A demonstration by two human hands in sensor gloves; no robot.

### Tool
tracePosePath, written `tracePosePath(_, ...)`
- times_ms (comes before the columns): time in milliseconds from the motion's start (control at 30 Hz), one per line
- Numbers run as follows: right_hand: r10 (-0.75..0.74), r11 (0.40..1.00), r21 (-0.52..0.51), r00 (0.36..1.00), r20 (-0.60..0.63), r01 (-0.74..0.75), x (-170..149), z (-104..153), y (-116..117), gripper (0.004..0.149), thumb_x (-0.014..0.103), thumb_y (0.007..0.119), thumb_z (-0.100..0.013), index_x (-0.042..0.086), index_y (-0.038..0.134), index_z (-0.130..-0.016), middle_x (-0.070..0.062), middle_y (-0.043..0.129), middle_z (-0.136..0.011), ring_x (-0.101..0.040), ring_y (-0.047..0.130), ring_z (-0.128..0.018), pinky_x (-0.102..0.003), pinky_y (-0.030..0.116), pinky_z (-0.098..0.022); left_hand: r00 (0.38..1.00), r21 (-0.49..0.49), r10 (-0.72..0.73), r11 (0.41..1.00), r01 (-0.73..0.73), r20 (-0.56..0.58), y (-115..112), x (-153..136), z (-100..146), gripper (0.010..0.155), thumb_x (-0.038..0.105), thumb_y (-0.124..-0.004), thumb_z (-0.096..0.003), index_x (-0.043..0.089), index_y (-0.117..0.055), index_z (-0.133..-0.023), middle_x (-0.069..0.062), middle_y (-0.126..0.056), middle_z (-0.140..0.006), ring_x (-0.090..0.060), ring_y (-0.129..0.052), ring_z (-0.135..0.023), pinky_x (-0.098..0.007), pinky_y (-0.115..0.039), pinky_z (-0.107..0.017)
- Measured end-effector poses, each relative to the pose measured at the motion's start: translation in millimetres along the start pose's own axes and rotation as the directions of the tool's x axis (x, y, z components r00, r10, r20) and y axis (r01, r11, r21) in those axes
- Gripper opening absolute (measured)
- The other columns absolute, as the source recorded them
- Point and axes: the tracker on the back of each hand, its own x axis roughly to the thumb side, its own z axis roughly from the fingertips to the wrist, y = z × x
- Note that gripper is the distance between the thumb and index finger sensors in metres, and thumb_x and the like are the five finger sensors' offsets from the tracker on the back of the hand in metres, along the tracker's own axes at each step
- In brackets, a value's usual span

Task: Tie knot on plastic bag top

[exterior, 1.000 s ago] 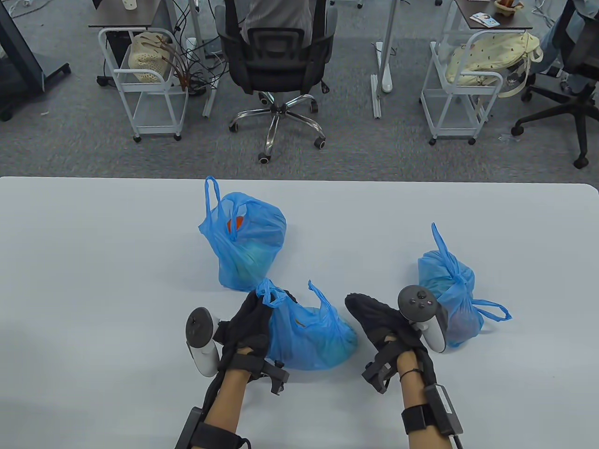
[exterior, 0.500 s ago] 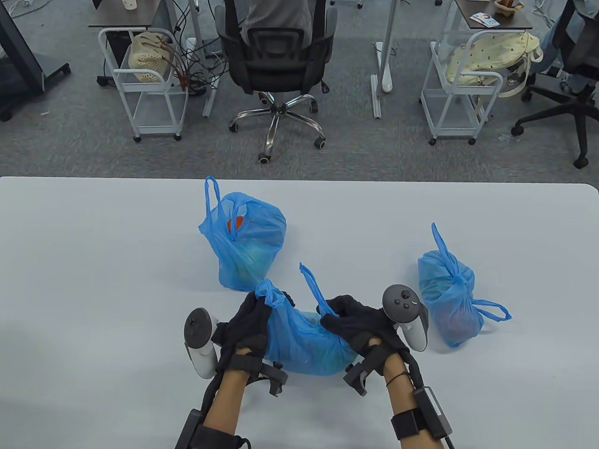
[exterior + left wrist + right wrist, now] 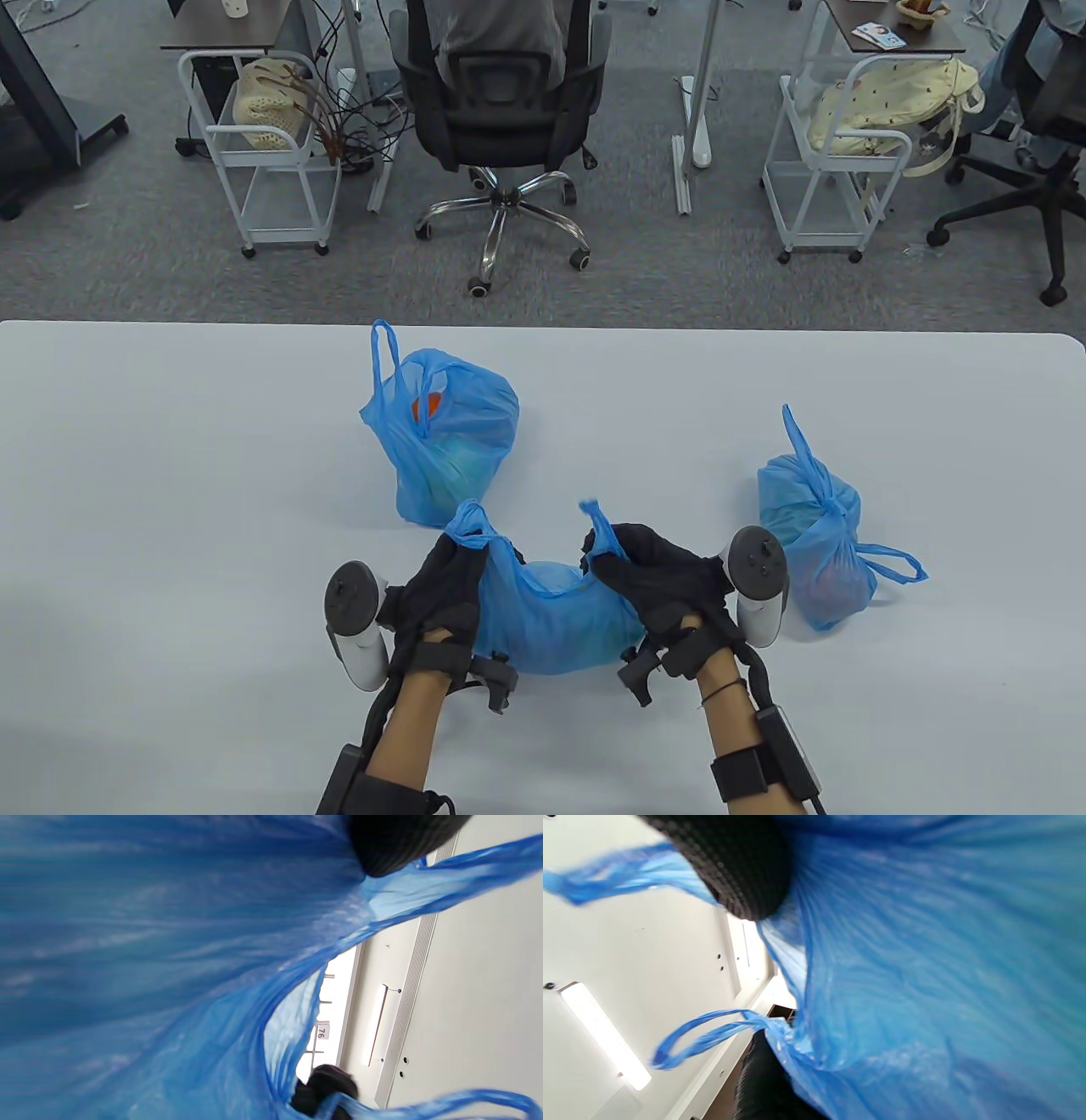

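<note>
A filled blue plastic bag (image 3: 556,615) lies on the white table (image 3: 170,475) near the front edge, between my hands. My left hand (image 3: 454,577) grips its left handle, whose loop (image 3: 471,519) sticks up above the fingers. My right hand (image 3: 653,569) grips its right handle, whose end (image 3: 598,518) sticks up above the fingers. The bag top is stretched between the two hands. Both wrist views are filled with blue plastic (image 3: 148,942) (image 3: 925,963), with a black gloved fingertip (image 3: 398,840) (image 3: 742,866) at the top.
An open blue bag (image 3: 445,437) with something orange inside stands just behind my left hand. A knotted blue bag (image 3: 819,531) lies just right of my right hand. Chairs and carts stand on the floor beyond the table's far edge.
My right hand moved left from beside the bag, took hold of the right handle and pulled it out to the right. My left hand kept its handle, and the bag top stretched wide.
</note>
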Motion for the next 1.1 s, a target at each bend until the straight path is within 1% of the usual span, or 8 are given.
tracePosePath(167, 0.078, 0.984, 0.155, 0.995, 0.056, -0.086, 12, 0, 13, 0.033, 0.029, 0.093, -0.042, 0.028, 0.092, -0.075, -0.018, 0.063, -0.107, -0.053, 0.064, -0.096, -0.076, 0.051, -0.060, 0.983, 0.079, -0.176, 0.982, 0.171, 0.054, -2, 9, 3, 0.038, 0.054, -0.068, -0.0530, 0.026, -0.091, -0.064, 0.000, -0.105, -0.056, -0.027, -0.108, -0.055, -0.060, -0.074, -0.059)
tracePosePath(333, 0.162, 0.961, 0.209, 0.982, 0.097, -0.180, 20, -1, 33, 0.032, 0.031, 0.095, -0.041, 0.031, 0.094, -0.073, -0.021, 0.049, -0.112, -0.056, 0.051, -0.101, -0.077, 0.047, -0.061, 0.879, 0.053, -0.452, 0.892, 0.449, 0.153, -18, 23, 5, 0.038, 0.055, -0.069, -0.0521, 0.027, -0.092, -0.062, 0.001, -0.107, -0.053, -0.026, -0.109, -0.053, -0.059, -0.075, -0.059)
tracePosePath(400, 0.185, 0.965, 0.170, 0.977, 0.108, -0.201, 21, 1, 37, 0.032, 0.030, 0.095, -0.042, 0.029, 0.093, -0.074, -0.018, 0.052, -0.112, -0.055, 0.053, -0.100, -0.077, 0.047, -0.060, 0.838, 0.026, -0.511, 0.856, 0.516, 0.190, -28, 26, 7, 0.038, 0.055, -0.069, -0.0517, 0.027, -0.093, -0.062, 0.001, -0.107, -0.053, -0.026, -0.110, -0.054, -0.060, -0.075, -0.059)
tracePosePath(467, 0.212, 0.973, 0.062, 0.968, 0.137, -0.222, 23, 2, 37, 0.032, 0.030, 0.095, -0.042, 0.026, 0.093, -0.073, -0.009, 0.074, -0.103, -0.050, 0.069, -0.096, -0.075, 0.053, -0.059, 0.817, -0.014, -0.540, 0.833, 0.554, 0.202, -34, 27, 7, 0.038, 0.054, -0.069, -0.0523, 0.027, -0.093, -0.063, 0.000, -0.107, -0.056, -0.027, -0.109, -0.056, -0.060, -0.074, -0.061)
tracePosePath(667, 0.183, 0.983, -0.038, 0.973, 0.139, -0.179, 21, 4, 26, 0.032, 0.029, 0.096, -0.042, 0.022, 0.094, -0.073, -0.004, 0.096, -0.082, -0.038, 0.086, -0.086, -0.071, 0.060, -0.057, 0.918, -0.125, -0.377, 0.911, 0.392, 0.125, -29, 20, 5, 0.038, 0.046, -0.073, -0.0547, 0.027, -0.084, -0.086, -0.005, -0.098, -0.083, -0.034, -0.099, -0.076, -0.066, -0.063, -0.066)
tracePosePath(800, 0.183, 0.983, -0.047, 0.974, 0.135, -0.178, 20, 4, 24, 0.032, 0.029, 0.096, -0.041, 0.022, 0.094, -0.072, -0.004, 0.097, -0.080, -0.035, 0.089, -0.084, -0.071, 0.062, -0.057, 0.952, -0.231, -0.274, 0.926, 0.300, 0.138, -25, 16, 1, 0.063, 0.063, -0.068, -0.0521, 0.029, -0.066, -0.105, -0.006, -0.084, -0.104, -0.036, -0.088, -0.091, -0.071, -0.056, -0.069)
tracePosePath(900, 0.188, 0.982, -0.055, 0.973, 0.136, -0.182, 21, 4, 22, 0.031, 0.030, 0.096, -0.041, 0.023, 0.094, -0.072, -0.004, 0.098, -0.079, -0.035, 0.089, -0.084, -0.070, 0.062, -0.057, 0.991, -0.450, -0.121, 0.883, 0.134, 0.058, -29, 12, -1, 0.086, 0.078, -0.066, -0.0477, 0.027, -0.047, -0.115, -0.010, -0.067, -0.118, -0.042, -0.074, -0.104, -0.076, -0.048, -0.072)
tracePosePath(1100, 0.190, 0.981, -0.066, 0.974, 0.126, -0.182, 21, 5, 20, 0.032, 0.030, 0.095, -0.042, 0.023, 0.094, -0.073, -0.004, 0.098, -0.079, -0.036, 0.089, -0.084, -0.070, 0.062, -0.057, 0.993, -0.479, -0.110, 0.870, 0.118, 0.045, -30, 13, -1, 0.095, 0.085, -0.061, -0.0427, 0.026, -0.046, -0.115, -0.010, -0.073, -0.115, -0.040, -0.077, -0.103, -0.075, -0.049, -0.072)
